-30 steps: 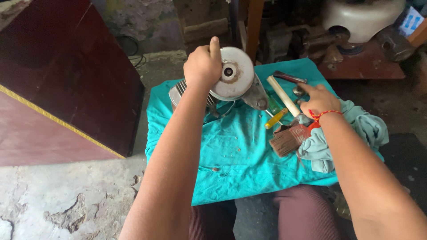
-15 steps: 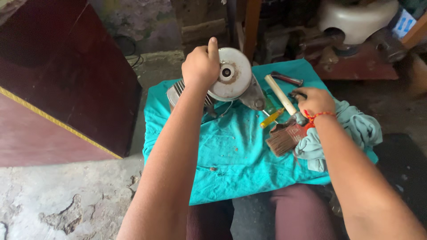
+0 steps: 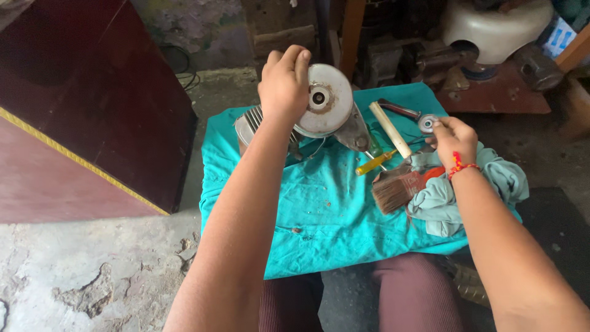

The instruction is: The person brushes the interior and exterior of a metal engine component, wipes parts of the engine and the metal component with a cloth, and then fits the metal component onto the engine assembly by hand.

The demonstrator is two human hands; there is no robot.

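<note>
My left hand [image 3: 284,83] grips the round grey metal cover of a small engine [image 3: 322,104] that stands on a teal cloth [image 3: 319,209]. Cooling fins [image 3: 249,120] show at its left. My right hand [image 3: 453,138], with a red thread on the wrist, pinches a small round metal part [image 3: 426,123] near the cloth's right edge. Beside it lie a cream-handled tool [image 3: 389,129], a yellow-handled screwdriver [image 3: 376,163], a flat paintbrush with an orange handle [image 3: 399,186] and a crumpled light-green rag [image 3: 485,184].
A dark red wooden panel [image 3: 80,123] with a yellow edge stands at the left. Metal parts and a white casing [image 3: 491,27] sit on a reddish board behind the cloth. Cracked concrete floor [image 3: 92,276] lies at the lower left. My knees are under the cloth.
My left hand's raised thumb has come down onto the engine cover. My right hand has lifted off the tools and now holds a small round part slightly higher.
</note>
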